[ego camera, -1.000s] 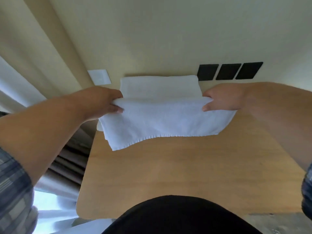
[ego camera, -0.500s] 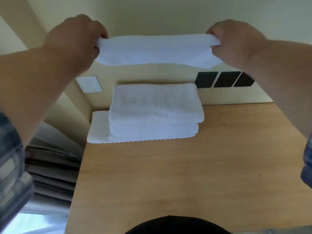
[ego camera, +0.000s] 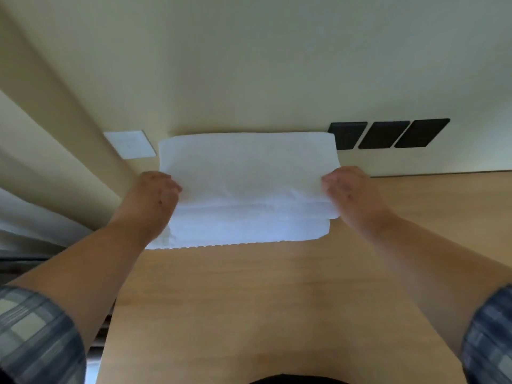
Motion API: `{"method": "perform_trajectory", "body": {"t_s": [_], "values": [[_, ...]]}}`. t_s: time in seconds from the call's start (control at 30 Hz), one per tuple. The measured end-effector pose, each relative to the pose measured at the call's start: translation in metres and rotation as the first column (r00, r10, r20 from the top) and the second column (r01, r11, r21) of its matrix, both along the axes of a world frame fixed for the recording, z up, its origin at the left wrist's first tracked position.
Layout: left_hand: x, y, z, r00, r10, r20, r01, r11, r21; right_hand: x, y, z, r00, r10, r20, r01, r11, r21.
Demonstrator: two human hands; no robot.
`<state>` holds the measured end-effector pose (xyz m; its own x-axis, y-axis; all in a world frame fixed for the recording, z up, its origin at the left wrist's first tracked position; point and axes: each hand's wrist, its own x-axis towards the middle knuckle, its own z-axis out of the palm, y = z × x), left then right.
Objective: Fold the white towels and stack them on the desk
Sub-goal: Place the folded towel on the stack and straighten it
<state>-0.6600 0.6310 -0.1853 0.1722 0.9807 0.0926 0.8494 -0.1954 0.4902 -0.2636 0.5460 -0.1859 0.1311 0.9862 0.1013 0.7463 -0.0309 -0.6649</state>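
A white folded towel (ego camera: 246,167) lies flat over the stack (ego camera: 249,231) of folded white towels at the far edge of the bench (ego camera: 277,300), up against the wall (ego camera: 249,65). The left hand (ego camera: 153,195) is at the towel's left end with its fingers curled round the edge, grasping it. The right hand (ego camera: 349,189) is at the right end, its fingers (ego camera: 328,181) bent onto the cloth and pinching that edge, though blur makes the exact grip there hard to read. The towel sits a little further back than the layers under it, so the front edges of the stack show below it in steps, the lowest with a scalloped hem. The stack's left side runs just past the bench's left edge. On the wall a white plate (ego camera: 130,144) is just left of the towel and three black plates (ego camera: 388,134) are in a row to its right. A pale curtain (ego camera: 41,167) hangs at far left. Both forearms are bare, with plaid sleeves (ego camera: 36,336) at the bottom corners.
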Motion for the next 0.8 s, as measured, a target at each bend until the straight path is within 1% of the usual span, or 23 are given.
{"method": "perform_trajectory", "body": {"t_s": [0.03, 0.07, 0.1, 0.13, 0.17, 0.2, 0.27, 0.3, 0.37, 0.43, 0.53, 0.6, 0.67, 0.7, 0.73, 0.77, 0.8], "values": [[0.005, 0.008, 0.005, 0.989, 0.125, 0.080, -0.122, 0.992, -0.042, 0.000, 0.010, 0.005, 0.990, -0.088, -0.107, 0.088, 0.996, -0.006], [0.011, 0.016, 0.010, 0.949, 0.268, 0.166, -0.250, 0.960, -0.123, 0.001, 0.022, 0.007, 0.966, -0.195, -0.168, 0.189, 0.981, -0.053], [0.017, 0.024, 0.012, 0.889, 0.397, 0.230, -0.346, 0.909, -0.231, 0.002, 0.033, 0.008, 0.920, -0.320, -0.224, 0.288, 0.943, -0.164], [0.022, 0.033, 0.012, 0.836, 0.478, 0.269, -0.387, 0.862, -0.328, 0.005, 0.044, 0.008, 0.869, -0.432, -0.239, 0.358, 0.885, -0.299], [0.025, 0.040, 0.012, 0.822, 0.503, 0.267, -0.388, 0.838, -0.384, 0.007, 0.052, 0.008, 0.833, -0.501, -0.234, 0.388, 0.831, -0.399], [0.028, 0.045, 0.012, 0.846, 0.482, 0.229, -0.375, 0.842, -0.388, 0.009, 0.059, 0.006, 0.829, -0.515, -0.216, 0.390, 0.811, -0.437], [0.031, 0.050, 0.014, 0.898, 0.426, 0.111, -0.379, 0.877, -0.296, 0.012, 0.065, 0.001, 0.856, -0.488, -0.170, 0.391, 0.827, -0.405], [0.032, 0.051, 0.016, 0.908, 0.414, 0.072, -0.385, 0.889, -0.249, 0.013, 0.065, 0.000, 0.857, -0.486, -0.171, 0.398, 0.836, -0.377], [0.034, 0.055, 0.018, 0.915, 0.401, 0.043, -0.385, 0.901, -0.199, 0.012, 0.061, -0.002, 0.849, -0.493, -0.191, 0.409, 0.841, -0.356], [0.032, 0.056, 0.018, 0.916, 0.400, 0.003, -0.394, 0.903, -0.170, 0.009, 0.058, -0.003, 0.838, -0.493, -0.234, 0.387, 0.839, -0.382], [0.020, 0.059, 0.018, 0.898, 0.439, -0.014, -0.438, 0.892, -0.115, 0.010, 0.057, 0.001, 0.801, -0.514, -0.305, 0.389, 0.836, -0.388], [0.014, 0.062, 0.015, 0.902, 0.431, -0.032, -0.431, 0.891, -0.139, 0.011, 0.056, 0.000, 0.806, -0.503, -0.311, 0.372, 0.840, -0.395], [0.013, 0.064, 0.008, 0.887, 0.461, -0.020, -0.448, 0.851, -0.274, 0.011, 0.052, -0.002, 0.821, -0.498, -0.279, 0.353, 0.827, -0.438], [0.015, 0.063, 0.005, 0.875, 0.483, -0.032, -0.469, 0.828, -0.307, 0.010, 0.051, -0.004, 0.822, -0.504, -0.264, 0.352, 0.815, -0.460], [0.019, 0.061, 0.004, 0.871, 0.484, -0.084, -0.489, 0.838, -0.244, 0.010, 0.050, -0.004, 0.827, -0.512, -0.231, 0.372, 0.807, -0.459], [0.026, 0.057, 0.006, 0.885, 0.448, -0.129, -0.461, 0.882, -0.099, 0.009, 0.050, -0.004, 0.843, -0.508, -0.176, 0.408, 0.818, -0.406], [0.037, 0.052, 0.010, 0.920, 0.363, -0.146, -0.358, 0.932, 0.061, 0.004, 0.052, -0.002, 0.873, -0.477, -0.102, 0.433, 0.853, -0.291]]}}
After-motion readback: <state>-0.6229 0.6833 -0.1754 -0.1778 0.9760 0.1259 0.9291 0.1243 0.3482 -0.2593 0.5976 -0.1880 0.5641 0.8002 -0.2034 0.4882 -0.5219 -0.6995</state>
